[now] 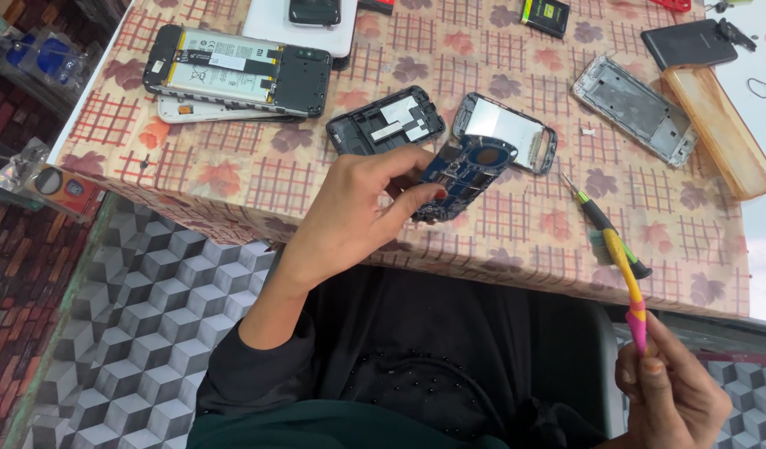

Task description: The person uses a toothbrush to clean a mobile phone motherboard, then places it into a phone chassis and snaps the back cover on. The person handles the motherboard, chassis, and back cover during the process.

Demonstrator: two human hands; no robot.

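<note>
From the head view, the person is sitting at a table (516, 241) covered in a patterned cloth, and the left hand (362, 220) is pinching a blue circuit board (466, 173) by its lower end, thumb and fingers closed on it, holding it just above the table's near edge. The board's long axis is running up and to the right, away from the fingers, so its free end is pointing toward a silver phone frame (506, 131) lying just beyond it. The right hand (670, 391) is sitting low and well off to the right, over the lap, fingers curled shut around the pink end of a yellow brush (622, 266); the brush is angling up and left, its bristle end hanging over the table edge beside a green-handled screwdriver (603, 223) lying on the cloth. The brush tip is well apart from the board, with the board lying up and to its left, so the left hand is by far the nearer one to it. A black back shell (385, 121) is resting just above the left hand, an opened phone (237, 71) is lying farther left, and another frame (637, 110) is lying at the far right.
</note>
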